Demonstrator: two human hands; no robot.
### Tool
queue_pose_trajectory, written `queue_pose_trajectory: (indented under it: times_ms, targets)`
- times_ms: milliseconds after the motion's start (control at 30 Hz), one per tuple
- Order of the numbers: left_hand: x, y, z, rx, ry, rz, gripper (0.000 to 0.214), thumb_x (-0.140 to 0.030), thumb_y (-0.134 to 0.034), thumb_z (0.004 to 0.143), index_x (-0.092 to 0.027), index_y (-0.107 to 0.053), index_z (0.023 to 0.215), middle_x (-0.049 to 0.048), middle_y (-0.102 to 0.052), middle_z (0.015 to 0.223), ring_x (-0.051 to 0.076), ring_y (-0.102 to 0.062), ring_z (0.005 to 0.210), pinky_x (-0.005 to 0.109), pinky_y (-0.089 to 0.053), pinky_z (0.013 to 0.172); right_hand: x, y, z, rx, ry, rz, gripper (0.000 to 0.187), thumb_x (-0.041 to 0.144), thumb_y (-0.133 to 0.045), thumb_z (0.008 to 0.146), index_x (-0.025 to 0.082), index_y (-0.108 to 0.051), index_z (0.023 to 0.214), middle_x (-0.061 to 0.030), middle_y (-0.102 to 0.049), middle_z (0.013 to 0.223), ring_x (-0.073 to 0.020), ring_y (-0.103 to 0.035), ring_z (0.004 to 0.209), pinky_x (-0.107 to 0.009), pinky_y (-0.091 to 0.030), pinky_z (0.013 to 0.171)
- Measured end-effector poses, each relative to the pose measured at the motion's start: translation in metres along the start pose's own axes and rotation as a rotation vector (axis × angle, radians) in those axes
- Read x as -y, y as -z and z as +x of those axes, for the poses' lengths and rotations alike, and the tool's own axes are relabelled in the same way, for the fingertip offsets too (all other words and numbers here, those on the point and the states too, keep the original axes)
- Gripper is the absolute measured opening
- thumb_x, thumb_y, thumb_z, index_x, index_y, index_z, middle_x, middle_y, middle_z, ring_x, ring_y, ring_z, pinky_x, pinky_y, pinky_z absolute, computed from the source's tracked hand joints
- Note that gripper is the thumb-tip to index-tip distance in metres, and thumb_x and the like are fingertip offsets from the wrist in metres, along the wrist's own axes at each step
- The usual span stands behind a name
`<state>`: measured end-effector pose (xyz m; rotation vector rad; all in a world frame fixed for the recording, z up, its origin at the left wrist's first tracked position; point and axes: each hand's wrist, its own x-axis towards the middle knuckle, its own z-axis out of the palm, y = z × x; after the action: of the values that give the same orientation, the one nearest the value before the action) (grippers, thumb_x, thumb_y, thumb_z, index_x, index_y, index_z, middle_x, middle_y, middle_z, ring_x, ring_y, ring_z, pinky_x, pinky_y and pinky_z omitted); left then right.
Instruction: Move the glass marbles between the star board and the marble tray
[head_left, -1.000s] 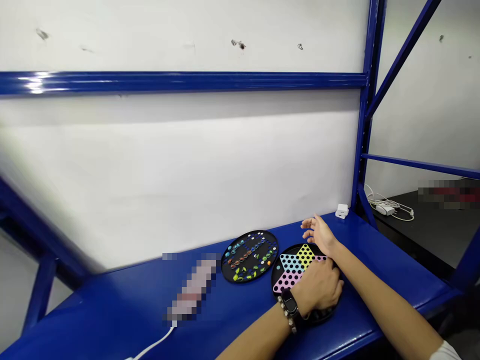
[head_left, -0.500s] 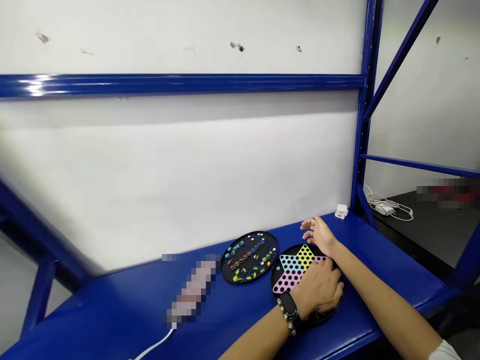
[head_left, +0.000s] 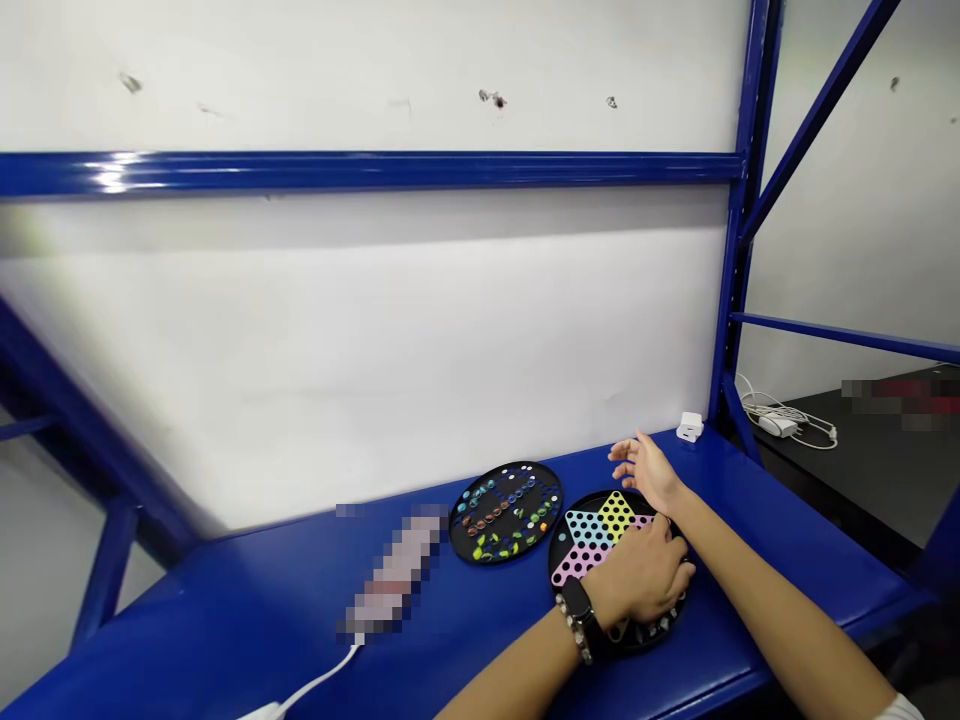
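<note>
Head view, only camera. Star board (head_left: pixel 589 548), round and black with a coloured star pattern, sits on the blue tabletop (head_left: pixel 255 610), low and right of centre. It's round, so no long axis to speak of. Left hand (head_left: pixel 645 572) is nearer: back up, covering the board's right half, fingers bent down towards it. Fingertips mostly hidden, so can't tell how wide the grip is or whether anything's in it. Small clear-looking pieces (head_left: pixel 657 628) show along the near rim, just below that hand. Right hand (head_left: pixel 643 472) hangs about the board's far edge, fingers loosely curled and apart, nothing seen in them; board lies on the person's side of those fingers. Contact with the rim, can't tell. Round tray (head_left: pixel 501 530) with coloured glassy pieces lies just left of the board, off from both hands. Dark watch (head_left: pixel 577 600) on left wrist. White adapter (head_left: pixel 689 427) at back right, beyond right hand.
</note>
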<state>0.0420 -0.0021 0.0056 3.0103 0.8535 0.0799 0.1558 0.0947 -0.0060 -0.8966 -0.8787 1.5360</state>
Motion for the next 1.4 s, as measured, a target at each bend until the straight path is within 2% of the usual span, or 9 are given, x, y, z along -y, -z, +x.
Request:
queue_pose_trajectory:
  times_ms: [100,200,267,367,467,533,667,1067,1400]
  targets:
    - [0.013,0.008,0.002,-0.004,-0.018,-0.06,0.034,-0.036,-0.03,0.101,-0.018,-0.058,0.103,0.0085,-0.058,0.104,0.02,-0.058,0.09,0.033,-0.051,0.08,0.002,0.002,0.003,-0.042,0.005,0.022,0.045,0.053,-0.04,0.094,0.017,-0.063,0.079,-0.0057,-0.063,0.084,-0.0122,-0.056,0.057,-0.022,-0.038,0.047]
    - [0.047,0.021,-0.001,-0.059,0.054,-0.049,0.038,-0.033,-0.022,0.103,-0.019,-0.057,0.102,0.0073,-0.058,0.102,0.02,-0.055,0.099,0.034,-0.049,0.086,0.003,0.006,0.006,-0.108,0.015,0.042,0.046,0.054,-0.041,0.093,0.018,-0.062,0.077,-0.0047,-0.062,0.081,-0.012,-0.055,0.055,-0.022,-0.038,0.046]
    - [0.081,0.027,-0.008,-0.093,0.155,0.026,0.04,-0.034,-0.02,0.104,-0.019,-0.057,0.103,0.0083,-0.058,0.104,0.022,-0.054,0.102,0.035,-0.049,0.087,0.003,0.009,0.007,-0.124,0.021,0.039,0.045,0.054,-0.042,0.093,0.017,-0.062,0.078,-0.0048,-0.062,0.081,-0.0122,-0.056,0.056,-0.023,-0.039,0.047]
    - [0.136,0.027,-0.027,-0.149,0.56,0.094,0.04,-0.036,-0.021,0.104,-0.02,-0.058,0.106,0.0087,-0.059,0.106,0.02,-0.057,0.098,0.032,-0.048,0.088,0.001,0.011,0.007,-0.108,0.024,0.027,0.043,0.055,-0.044,0.092,0.017,-0.062,0.08,-0.0061,-0.063,0.085,-0.0128,-0.057,0.058,-0.024,-0.04,0.049]
    - [0.178,0.021,-0.045,-0.145,0.726,0.144,0.039,-0.031,-0.024,0.102,-0.015,-0.059,0.11,0.0136,-0.06,0.109,0.027,-0.058,0.103,0.039,-0.048,0.086,-0.001,0.009,0.006,-0.085,0.022,0.011,0.043,0.054,-0.045,0.092,0.018,-0.063,0.081,-0.0063,-0.063,0.087,-0.0127,-0.057,0.059,-0.024,-0.041,0.049]
    - [0.193,0.015,-0.052,-0.133,0.78,0.16,0.04,-0.032,-0.025,0.102,-0.013,-0.06,0.11,0.0155,-0.06,0.109,0.03,-0.059,0.103,0.041,-0.049,0.083,-0.001,0.006,0.004,-0.08,0.018,0.004,0.042,0.054,-0.044,0.093,0.018,-0.063,0.08,-0.006,-0.063,0.087,-0.0123,-0.057,0.059,-0.023,-0.041,0.049]
    - [0.203,0.007,-0.052,-0.106,0.823,0.183,0.044,-0.037,-0.026,0.102,-0.013,-0.062,0.109,0.0167,-0.062,0.111,0.032,-0.059,0.107,0.044,-0.048,0.084,0.003,0.003,0.001,-0.047,0.01,0.037,0.048,0.056,-0.038,0.094,0.018,-0.063,0.079,-0.007,-0.063,0.087,-0.0126,-0.056,0.059,-0.024,-0.041,0.048]
    - [0.196,-0.004,-0.046,-0.021,0.83,0.249,0.039,-0.033,-0.037,0.096,-0.011,-0.067,0.11,0.0204,-0.063,0.114,0.035,-0.057,0.111,0.049,-0.046,0.09,0.005,0.003,-0.002,0.027,-0.001,0.067,0.05,0.059,-0.037,0.094,0.018,-0.063,0.082,-0.0077,-0.063,0.09,-0.0136,-0.057,0.061,-0.024,-0.042,0.05]
    - [0.203,0.002,-0.052,-0.015,0.836,0.111,0.04,-0.041,-0.039,0.095,-0.016,-0.07,0.105,0.0155,-0.068,0.112,0.03,-0.065,0.101,0.038,-0.049,0.082,0.005,0.003,-0.001,0.023,-0.008,0.039,0.047,0.056,-0.038,0.094,0.019,-0.063,0.082,-0.0069,-0.063,0.089,-0.0131,-0.057,0.061,-0.024,-0.042,0.051]
